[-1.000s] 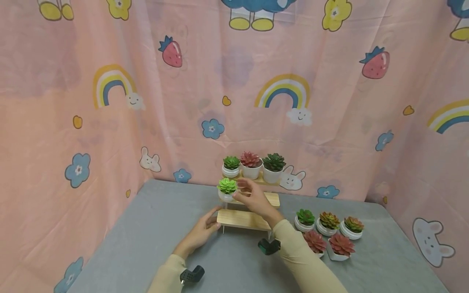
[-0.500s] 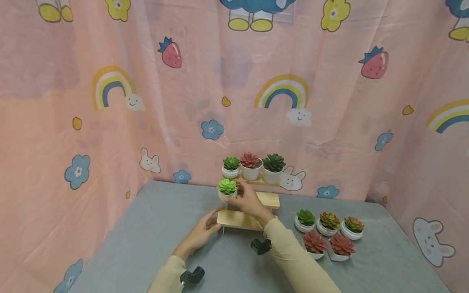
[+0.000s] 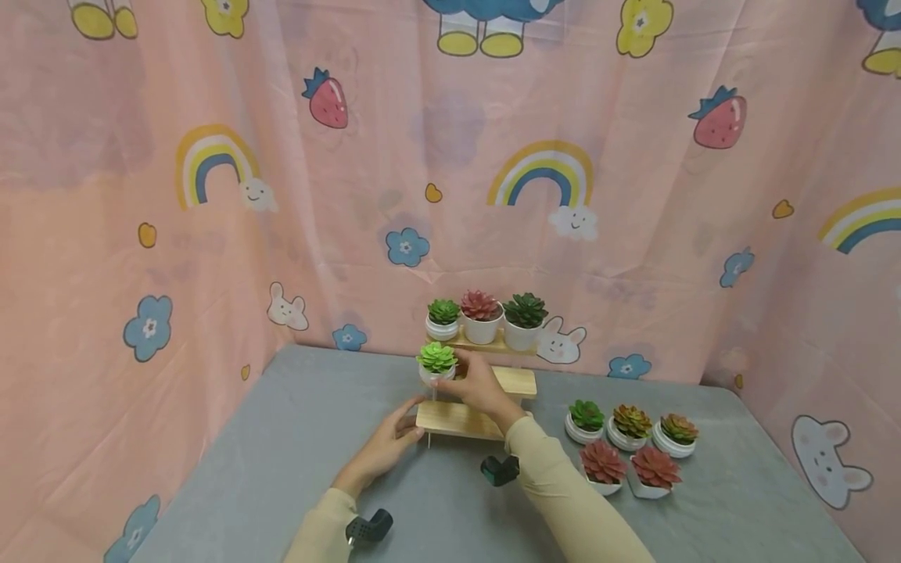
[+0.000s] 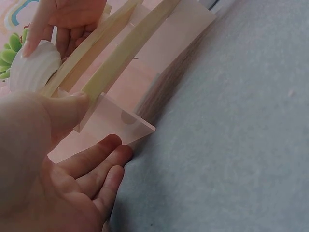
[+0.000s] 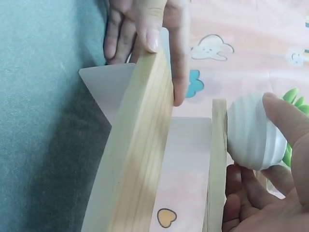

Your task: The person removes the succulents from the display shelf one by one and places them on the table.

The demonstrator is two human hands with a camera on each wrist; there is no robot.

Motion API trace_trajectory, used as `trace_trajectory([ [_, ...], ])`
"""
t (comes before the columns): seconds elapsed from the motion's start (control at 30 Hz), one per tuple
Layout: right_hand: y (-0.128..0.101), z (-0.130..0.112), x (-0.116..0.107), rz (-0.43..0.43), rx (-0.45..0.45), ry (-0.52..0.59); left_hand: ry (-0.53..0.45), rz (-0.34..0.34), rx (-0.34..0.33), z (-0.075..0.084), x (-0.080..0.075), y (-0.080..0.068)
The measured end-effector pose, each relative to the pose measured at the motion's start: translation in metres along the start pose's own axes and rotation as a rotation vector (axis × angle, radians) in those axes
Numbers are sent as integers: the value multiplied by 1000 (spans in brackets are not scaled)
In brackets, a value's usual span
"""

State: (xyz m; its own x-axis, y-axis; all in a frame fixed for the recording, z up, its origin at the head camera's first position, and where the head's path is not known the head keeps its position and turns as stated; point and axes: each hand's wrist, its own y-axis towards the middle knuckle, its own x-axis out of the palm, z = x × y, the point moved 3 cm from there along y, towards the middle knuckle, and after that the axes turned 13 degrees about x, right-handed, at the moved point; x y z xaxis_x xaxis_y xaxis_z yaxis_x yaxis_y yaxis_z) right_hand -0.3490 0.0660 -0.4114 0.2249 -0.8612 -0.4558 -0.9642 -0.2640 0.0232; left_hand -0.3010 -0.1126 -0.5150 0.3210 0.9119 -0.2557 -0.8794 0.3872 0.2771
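Observation:
My right hand [image 3: 482, 385] grips a small potted succulent [image 3: 436, 358], bright green in a ribbed white pot, thumb and fingers round the pot. The pot's base sits against the left end of the middle board, seen close in the right wrist view. My left hand [image 3: 383, 446] holds the left end of the lowest board of a three-tier wooden display stand [image 3: 457, 420]. In the left wrist view its thumb lies on the board's end, with fingers [image 4: 113, 179] beside the clear side panel [image 4: 123, 118].
Three potted succulents stand on the top tier, including a red one [image 3: 482, 306]. Right of the stand, several more sit on the grey table [image 3: 232, 469], among them a dark red one [image 3: 655, 467]. A pink patterned curtain [image 3: 380, 156] hangs behind.
My right hand and forearm have shifted slightly left and round the pot, the thumb now lower on its front. The left hand stays on the stand's end.

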Motion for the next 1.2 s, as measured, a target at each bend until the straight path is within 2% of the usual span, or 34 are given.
trace_trajectory([
  [0.4, -12, 6, -6, 52, 5, -11, -17, -12, 11, 0, 3, -2],
  [1.0, -63, 6, -37, 133, -39, -96, 13, 9, -5, -1, 1, -2],
  [1.2, -79, 12, -53, 138, -13, -89, 20, 25, -17, 3, 2, -2],
])
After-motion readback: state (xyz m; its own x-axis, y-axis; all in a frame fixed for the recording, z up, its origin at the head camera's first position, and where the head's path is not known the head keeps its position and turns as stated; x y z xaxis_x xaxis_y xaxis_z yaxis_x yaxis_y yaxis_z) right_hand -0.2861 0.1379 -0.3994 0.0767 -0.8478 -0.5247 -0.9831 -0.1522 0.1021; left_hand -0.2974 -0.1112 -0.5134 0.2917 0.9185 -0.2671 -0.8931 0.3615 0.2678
